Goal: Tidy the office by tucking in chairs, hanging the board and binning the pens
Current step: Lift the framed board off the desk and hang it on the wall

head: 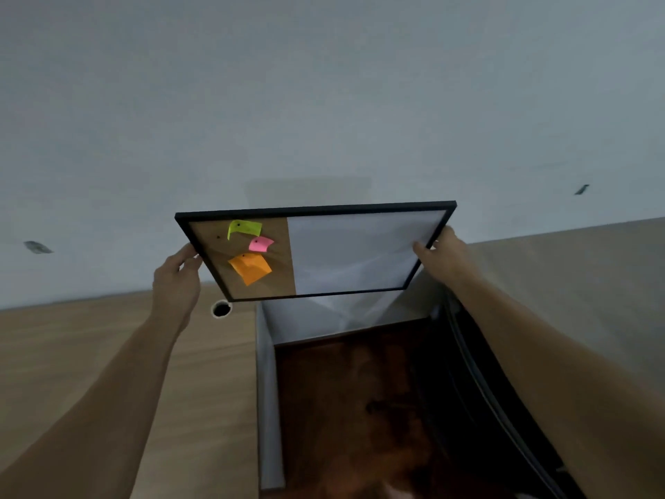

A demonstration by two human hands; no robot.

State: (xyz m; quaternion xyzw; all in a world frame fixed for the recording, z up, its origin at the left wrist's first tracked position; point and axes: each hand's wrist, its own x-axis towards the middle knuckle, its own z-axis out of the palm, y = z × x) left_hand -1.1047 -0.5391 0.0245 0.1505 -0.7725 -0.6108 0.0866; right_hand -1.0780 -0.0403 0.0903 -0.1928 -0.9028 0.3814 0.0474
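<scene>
A black-framed board, half cork and half whiteboard, is held up in front of the pale wall, its top edge tilted toward the wall. Yellow, pink and orange sticky notes are pinned on the cork half. My left hand grips the frame's left edge. My right hand grips the right edge, thumb on the white surface. No chairs or pens are in view.
A wooden desk with a round cable hole lies at the left. Another desk surface is at the right. Between them a gap opens down to a dark reddish floor. Small marks dot the wall.
</scene>
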